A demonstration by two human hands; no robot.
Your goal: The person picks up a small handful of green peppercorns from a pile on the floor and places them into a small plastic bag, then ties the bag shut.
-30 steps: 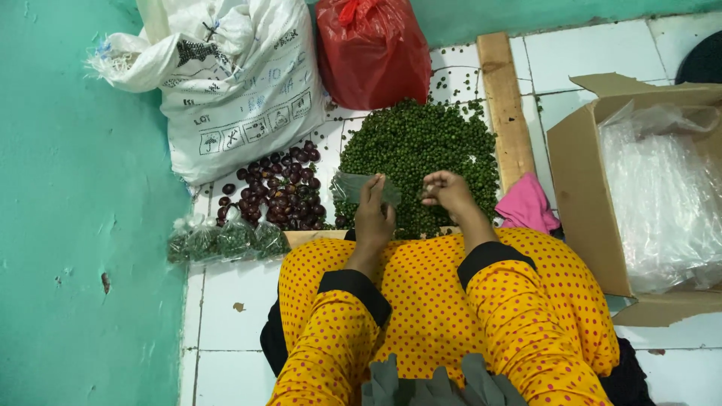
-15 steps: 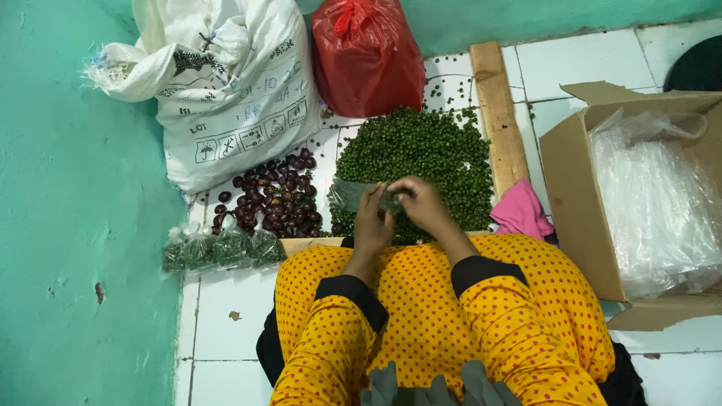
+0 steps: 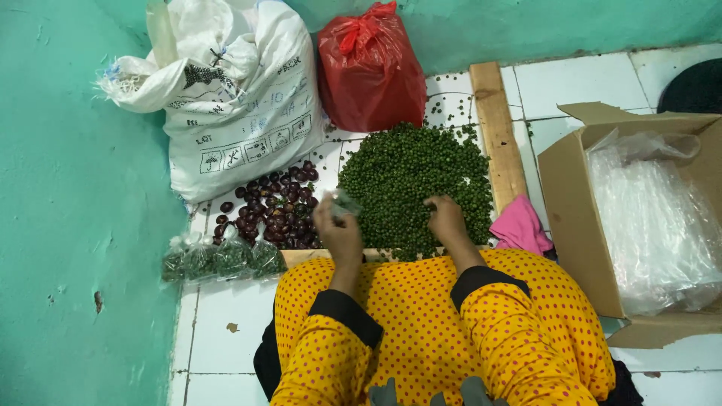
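Two hands worked the green pile (image 3: 410,188) at 12 o'clock. Left hand (image 3: 337,231) pinched a small clear bag (image 3: 346,203) at its mouth; right hand (image 3: 445,219) cupped loosely on the pods. Bag looked light, limp, slippery: best gripped by the rim.

A white tiled floor (image 3: 218,353) carries everything here. At its centre lies a heap of small green peppercorns (image 3: 414,180), with a pile of dark red fruits (image 3: 274,210) at nine o'clock from it. A white sack (image 3: 233,113) and a red plastic bag (image 3: 368,68) stand at eleven and twelve o'clock. A wooden plank (image 3: 496,135) lies at two o'clock, a cardboard box (image 3: 564,210) at three, filled small bags (image 3: 222,256) at eight
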